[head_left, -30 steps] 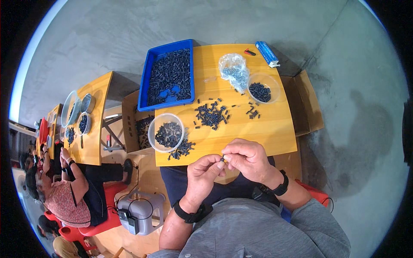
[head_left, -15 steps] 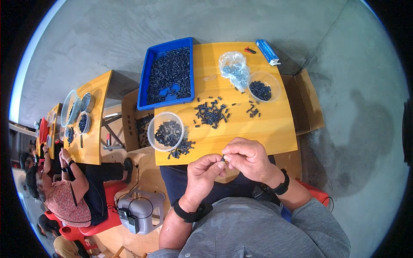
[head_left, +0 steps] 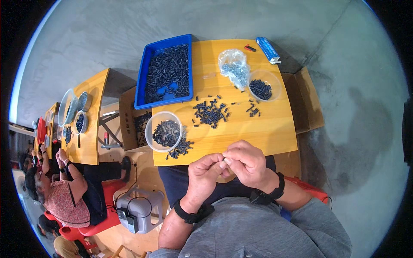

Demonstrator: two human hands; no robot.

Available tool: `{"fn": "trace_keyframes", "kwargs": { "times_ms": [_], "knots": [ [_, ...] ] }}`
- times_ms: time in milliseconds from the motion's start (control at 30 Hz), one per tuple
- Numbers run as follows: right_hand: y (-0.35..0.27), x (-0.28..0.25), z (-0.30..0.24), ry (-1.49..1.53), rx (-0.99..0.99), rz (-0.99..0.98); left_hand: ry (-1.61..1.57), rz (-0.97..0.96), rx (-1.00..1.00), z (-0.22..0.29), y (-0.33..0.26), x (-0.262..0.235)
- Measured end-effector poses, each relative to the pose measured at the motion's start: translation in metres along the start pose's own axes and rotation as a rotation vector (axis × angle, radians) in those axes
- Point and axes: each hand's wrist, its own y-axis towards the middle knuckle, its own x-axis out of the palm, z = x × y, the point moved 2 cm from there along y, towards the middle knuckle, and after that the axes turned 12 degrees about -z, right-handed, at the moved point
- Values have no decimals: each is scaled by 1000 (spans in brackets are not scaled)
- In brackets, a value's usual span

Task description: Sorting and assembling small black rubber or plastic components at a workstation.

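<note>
Over the near edge of the table, my left hand and my right hand meet fingertip to fingertip, both closed in a pinch. Whatever sits between the fingers is too small and covered to make out. Past them on the wooden tabletop lies a loose pile of small black cylindrical parts. To the left of my hands, a round clear tub holds small dark pieces, and more dark pieces are spilled against its side.
A blue tray full of black parts stands at the far left. Toward the far right are a clear plastic bag, a clear tub of black parts, a red-black tool and a blue box. A co-worker sits leftward.
My hands stay pinched together at nearly the same spot. A dark bit that showed at the left fingertips is now covered. The view has shifted slightly.
</note>
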Motion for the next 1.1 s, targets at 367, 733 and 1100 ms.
{"fn": "trace_keyframes", "kwargs": {
  "times_ms": [367, 733, 1100],
  "knots": [
    [-7, 3, 11, -1, -62, -20, 30, 14, -18, -6, 3, 1],
    [-5, -12, 16, 683, 346, 13, 9, 10, -10, -1, 7, 0],
    [-5, -6, 35, 1156, 730, -751, 200, -150, 147, -2, 6, -2]
  ]
}}
